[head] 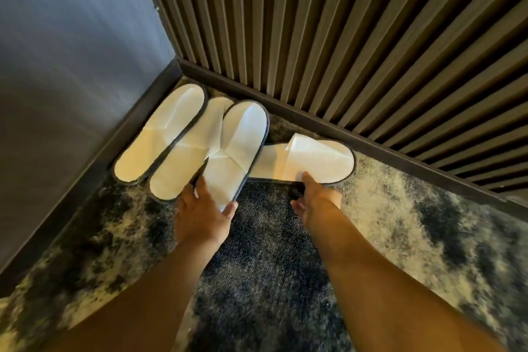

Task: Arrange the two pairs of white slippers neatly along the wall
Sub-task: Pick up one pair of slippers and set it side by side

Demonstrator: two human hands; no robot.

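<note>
Several white slippers with dark edging lie in the room's corner. The leftmost slipper (161,134) lies along the grey wall. A second slipper (188,157) overlaps it, and a third slipper (237,148) rests on top of the second. My left hand (201,213) grips the heel end of that third slipper, thumb on its right edge. The fourth slipper (311,161) lies sideways along the slatted wall, its heel tucked under the third. My right hand (315,200) touches its near edge with a fingertip, fingers apart.
A dark slatted wall (357,37) with a dark skirting (285,111) runs at the back right. A smooth grey wall (71,51) stands at the left. The floor is mottled dark blue and cream carpet (271,251).
</note>
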